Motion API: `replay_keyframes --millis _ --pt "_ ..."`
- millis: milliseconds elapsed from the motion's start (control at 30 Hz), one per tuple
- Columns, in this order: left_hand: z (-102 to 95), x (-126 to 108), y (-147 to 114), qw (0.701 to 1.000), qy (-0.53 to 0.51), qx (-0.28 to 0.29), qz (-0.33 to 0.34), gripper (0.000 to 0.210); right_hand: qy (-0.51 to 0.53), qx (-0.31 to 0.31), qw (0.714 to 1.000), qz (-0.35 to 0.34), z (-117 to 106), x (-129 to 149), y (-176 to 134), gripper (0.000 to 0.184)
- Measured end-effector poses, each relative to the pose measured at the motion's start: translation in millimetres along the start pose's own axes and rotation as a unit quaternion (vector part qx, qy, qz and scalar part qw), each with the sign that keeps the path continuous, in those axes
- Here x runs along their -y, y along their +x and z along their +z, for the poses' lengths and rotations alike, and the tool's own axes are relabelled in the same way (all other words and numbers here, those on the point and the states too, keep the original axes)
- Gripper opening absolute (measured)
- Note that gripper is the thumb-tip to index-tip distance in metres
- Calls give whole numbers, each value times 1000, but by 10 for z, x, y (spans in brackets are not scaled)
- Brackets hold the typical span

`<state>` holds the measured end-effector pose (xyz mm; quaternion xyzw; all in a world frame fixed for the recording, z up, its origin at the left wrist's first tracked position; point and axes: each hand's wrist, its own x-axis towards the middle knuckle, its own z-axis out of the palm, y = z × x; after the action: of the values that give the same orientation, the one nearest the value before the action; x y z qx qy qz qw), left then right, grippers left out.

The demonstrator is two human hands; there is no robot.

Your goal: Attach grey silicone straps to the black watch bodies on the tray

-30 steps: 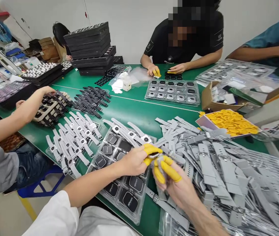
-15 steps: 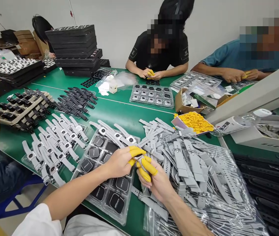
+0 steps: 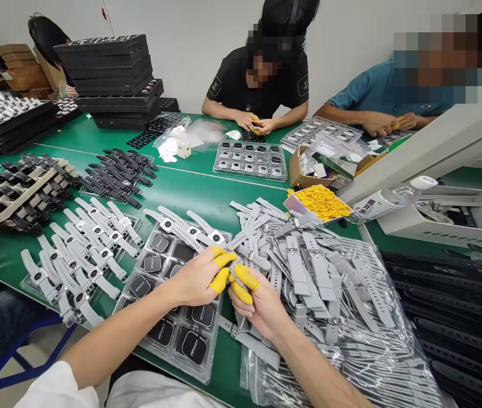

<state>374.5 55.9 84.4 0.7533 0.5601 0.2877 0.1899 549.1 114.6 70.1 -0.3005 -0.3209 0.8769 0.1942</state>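
Yellow finger cots cover several fingertips on both my hands. My left hand (image 3: 196, 279) is closed, its thumb and fingers pinching one side of a small silver-grey watch (image 3: 232, 268). From the other side my right hand (image 3: 254, 297) grips the same watch, also closed. The fingers hide most of it, so how case and strap meet cannot be seen. Below my left forearm lies a clear plastic tray (image 3: 207, 371) of square black watch faces. Several grey-strapped watches (image 3: 193, 231) rest across its far end. Right of my hands is a heap of loose grey straps (image 3: 304, 272).
Further left lie rows of grey watches (image 3: 83, 249) and a rack of black watches (image 3: 20, 192). A box of yellow finger cots (image 3: 320, 203) and a tilted bottle (image 3: 394, 198) stand beyond the straps, beside a slanted beam (image 3: 428, 141). Two co-workers sit opposite.
The view has swung slightly right, so the scene sits further left. My hands still hold the watch, with slightly shifted fingers. The arm of a person at the left has mostly left view.
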Motion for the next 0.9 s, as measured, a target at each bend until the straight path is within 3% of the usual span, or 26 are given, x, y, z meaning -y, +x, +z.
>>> replay_keyframes --millis 167,333,433,533,633,767,833,900 --pt "-39 35 -2 997 67 42 5 31 -30 -2 999 18 21 -2 1 45" --pt "-76 69 -16 997 -70 31 -2 39 -43 -10 999 -6 19 0 -22 45" --pt "-29 67 -4 983 -176 -22 -51 38 -58 -30 997 -44 13 -7 -37 44" --pt "39 53 33 936 -318 -115 -99 32 -103 -7 994 -48 16 -19 -52 46" --pt "25 85 82 855 -460 -183 -153 44 -152 39 988 0 7 -12 -60 50" --pt "-136 230 136 765 -490 -351 -227 49 -215 69 973 40 -40 28 -56 48" --pt "-178 281 145 757 -470 -381 -247 49 -222 47 974 5 -60 40 -47 45" --pt "-139 274 134 795 -456 -306 -257 43 -204 14 977 -54 -63 34 -35 40"
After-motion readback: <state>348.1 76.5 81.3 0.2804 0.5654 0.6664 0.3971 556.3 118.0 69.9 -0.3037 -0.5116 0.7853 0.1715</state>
